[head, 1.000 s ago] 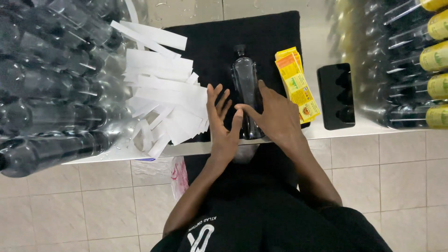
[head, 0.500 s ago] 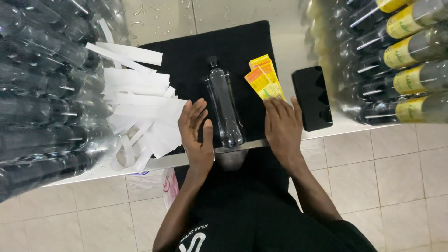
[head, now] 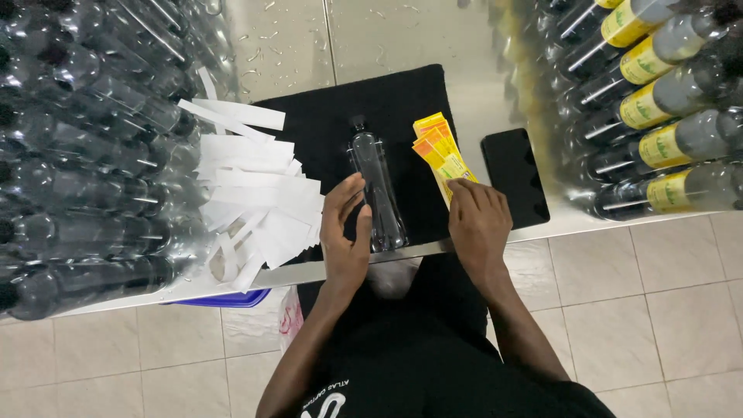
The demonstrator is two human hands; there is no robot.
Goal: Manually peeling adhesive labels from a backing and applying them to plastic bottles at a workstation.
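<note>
Right hand [head: 478, 220] has shifted onto the yellow labels [head: 441, 153]; left hand [head: 346, 228] closed against one clear bottle [head: 376, 186].
Right fingers pinch one label; left fingers loosely curled, gripping nothing; one black phone [head: 514, 176] beside.

Bare black cloth [head: 387, 97] beyond the bottle [head: 377, 186] is free; stacked bottles [head: 85, 155] wall both sides.

I have only one view, from the camera on the person's head, looking almost straight down past the chest at the tabletop [head: 464, 77] edge and the tiled floor [head: 658, 294] below. It sits close above the hands, with the tabletop's far side toward the frame's top.
</note>
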